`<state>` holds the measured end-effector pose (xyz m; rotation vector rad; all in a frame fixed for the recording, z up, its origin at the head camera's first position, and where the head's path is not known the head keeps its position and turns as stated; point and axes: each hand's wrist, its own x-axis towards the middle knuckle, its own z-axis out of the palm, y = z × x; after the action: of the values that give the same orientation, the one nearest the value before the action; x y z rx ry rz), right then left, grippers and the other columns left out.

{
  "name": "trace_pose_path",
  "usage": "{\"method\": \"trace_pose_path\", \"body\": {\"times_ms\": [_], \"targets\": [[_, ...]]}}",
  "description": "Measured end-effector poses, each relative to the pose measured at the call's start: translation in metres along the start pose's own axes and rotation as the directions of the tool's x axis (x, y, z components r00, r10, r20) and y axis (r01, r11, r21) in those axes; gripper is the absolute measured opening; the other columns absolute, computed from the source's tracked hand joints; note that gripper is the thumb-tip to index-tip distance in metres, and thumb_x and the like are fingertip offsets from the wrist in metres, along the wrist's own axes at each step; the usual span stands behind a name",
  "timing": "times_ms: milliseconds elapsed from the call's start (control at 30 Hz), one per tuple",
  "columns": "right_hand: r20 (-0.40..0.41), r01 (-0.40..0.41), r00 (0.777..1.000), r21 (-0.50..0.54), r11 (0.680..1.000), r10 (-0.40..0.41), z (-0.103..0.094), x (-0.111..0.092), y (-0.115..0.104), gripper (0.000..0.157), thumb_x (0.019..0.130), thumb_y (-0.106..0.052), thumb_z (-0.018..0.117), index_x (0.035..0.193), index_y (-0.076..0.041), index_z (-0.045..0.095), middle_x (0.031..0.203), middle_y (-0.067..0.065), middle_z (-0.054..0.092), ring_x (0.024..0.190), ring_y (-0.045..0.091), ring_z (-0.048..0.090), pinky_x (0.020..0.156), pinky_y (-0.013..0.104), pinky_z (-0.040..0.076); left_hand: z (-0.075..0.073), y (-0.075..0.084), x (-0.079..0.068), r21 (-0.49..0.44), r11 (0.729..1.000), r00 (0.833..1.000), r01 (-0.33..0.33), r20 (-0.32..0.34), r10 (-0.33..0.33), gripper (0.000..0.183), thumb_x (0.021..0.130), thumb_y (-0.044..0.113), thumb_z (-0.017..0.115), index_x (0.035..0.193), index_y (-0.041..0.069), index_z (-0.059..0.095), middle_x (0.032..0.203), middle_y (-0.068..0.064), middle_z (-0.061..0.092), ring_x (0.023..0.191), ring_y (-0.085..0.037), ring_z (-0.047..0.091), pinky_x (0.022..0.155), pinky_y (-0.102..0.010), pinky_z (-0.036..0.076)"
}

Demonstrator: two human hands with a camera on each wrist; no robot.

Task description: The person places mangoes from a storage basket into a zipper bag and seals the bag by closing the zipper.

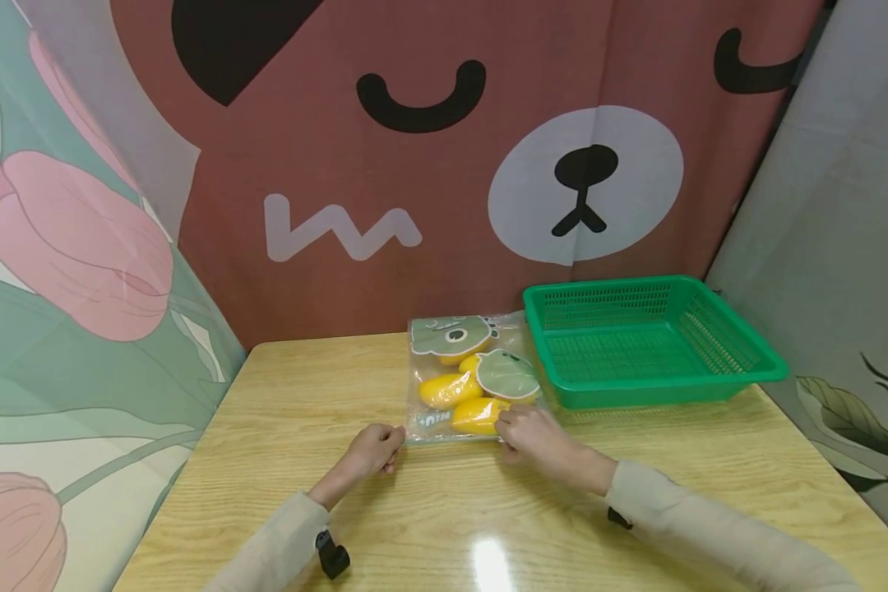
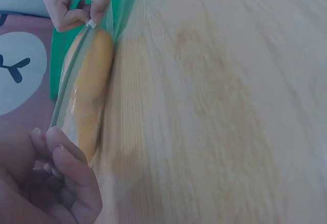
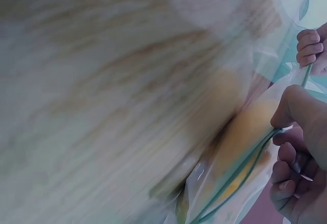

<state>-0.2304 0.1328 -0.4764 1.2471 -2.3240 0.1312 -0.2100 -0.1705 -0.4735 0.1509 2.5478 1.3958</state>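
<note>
A clear zip bag with green cartoon prints lies flat on the table, several yellow mango-shaped fruits inside it. My left hand pinches the near left corner of the bag between thumb and curled fingers. Farther right along the same edge, my right hand pinches the zip; a white slider shows at its fingertips in the left wrist view. In the right wrist view, two green zip strips stand apart on one side of the right hand. The fruits' far ends are partly covered by the prints.
A green plastic basket with mesh sides stands right of the bag, near the back. The wooden table ends at a curtain with a bear print. Side curtains flank the table.
</note>
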Motion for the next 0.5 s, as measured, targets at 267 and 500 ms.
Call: {"method": "trace_pose_path", "body": {"times_ms": [267, 500], "targets": [[0.045, -0.004, 0.999, 0.003, 1.000, 0.004, -0.0036, -0.0044, 0.0048, 0.026, 0.064, -0.005, 0.073, 0.066, -0.016, 0.049, 0.067, -0.006, 0.051, 0.061, 0.013, 0.048, 0.054, 0.025, 0.044, -0.0002, -0.0001, -0.0014, -0.001, 1.000, 1.000, 0.005, 0.001, -0.005, 0.044, 0.106, 0.020, 0.045, 0.067, 0.000, 0.053, 0.055, 0.001, 0.048, 0.049, -0.010, 0.047, 0.049, -0.025, 0.042], [0.038, 0.011, 0.999, -0.001, 1.000, -0.011, -0.0062, -0.0093, 0.0097, 0.027, 0.062, -0.005, 0.074, 0.066, -0.015, 0.049, 0.068, -0.005, 0.053, 0.063, 0.013, 0.050, 0.060, 0.028, 0.047, -0.0001, 0.0008, -0.0023, -0.005, 1.000, 1.000, 0.001, 0.004, -0.001, 0.044, 0.106, 0.020, 0.045, 0.068, 0.000, 0.054, 0.054, 0.001, 0.047, 0.049, -0.010, 0.046, 0.049, -0.025, 0.042]]}}
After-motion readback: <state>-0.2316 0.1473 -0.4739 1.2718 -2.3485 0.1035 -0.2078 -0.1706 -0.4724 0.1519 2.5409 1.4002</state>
